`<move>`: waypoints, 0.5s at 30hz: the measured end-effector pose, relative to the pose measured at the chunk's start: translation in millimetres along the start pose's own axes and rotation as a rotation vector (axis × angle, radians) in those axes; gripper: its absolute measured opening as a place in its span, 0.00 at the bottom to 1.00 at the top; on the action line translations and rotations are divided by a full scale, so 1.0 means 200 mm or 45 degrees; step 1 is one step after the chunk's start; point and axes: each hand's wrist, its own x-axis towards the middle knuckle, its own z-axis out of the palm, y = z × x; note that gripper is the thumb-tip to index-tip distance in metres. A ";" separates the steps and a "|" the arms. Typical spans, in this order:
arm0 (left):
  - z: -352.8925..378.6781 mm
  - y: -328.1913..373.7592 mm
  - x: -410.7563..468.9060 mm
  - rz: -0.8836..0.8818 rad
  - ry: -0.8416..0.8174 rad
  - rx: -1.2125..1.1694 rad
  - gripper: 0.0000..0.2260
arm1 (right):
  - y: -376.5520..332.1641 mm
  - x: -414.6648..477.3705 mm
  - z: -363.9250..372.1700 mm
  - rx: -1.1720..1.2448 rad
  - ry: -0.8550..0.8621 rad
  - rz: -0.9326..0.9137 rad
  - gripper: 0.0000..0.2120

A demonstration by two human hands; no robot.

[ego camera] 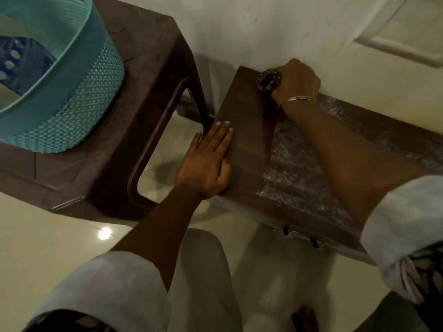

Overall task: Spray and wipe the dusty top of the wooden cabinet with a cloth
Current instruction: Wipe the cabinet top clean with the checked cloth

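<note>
The wooden cabinet top (249, 130) runs from centre to the right edge. Its left strip is dark and wiped, while the part to the right (294, 168) carries pale dust streaks. My right hand (296, 80) is at the far left corner by the wall, fingers closed on a bunched patterned cloth (268, 79) pressed on the wood. A thin bangle circles that wrist. My left hand (208, 161) lies flat with fingers together on the cabinet's left edge, holding nothing. No spray bottle is in view.
A brown plastic stool (148, 97) stands left of the cabinet with a narrow gap between them. On it sits a teal perforated basket (79, 97). A cream wall (263, 32) backs the cabinet. Glossy pale floor tiles (48, 236) lie below.
</note>
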 end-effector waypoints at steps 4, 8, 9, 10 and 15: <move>0.00 0.00 -0.01 -0.005 0.001 -0.002 0.34 | 0.06 -0.11 0.02 -0.008 0.018 -0.074 0.12; 0.00 -0.01 -0.01 -0.002 -0.009 -0.004 0.34 | 0.05 -0.01 0.00 -0.016 0.018 -0.008 0.12; 0.00 -0.01 -0.01 -0.003 -0.009 -0.002 0.34 | 0.05 0.01 0.01 -0.013 0.014 0.004 0.12; 0.00 -0.01 -0.01 -0.003 -0.009 -0.001 0.34 | 0.04 0.00 0.01 0.000 0.013 0.019 0.12; 0.01 -0.01 -0.01 0.003 0.001 0.022 0.34 | 0.09 -0.17 0.06 -0.037 0.014 -0.097 0.14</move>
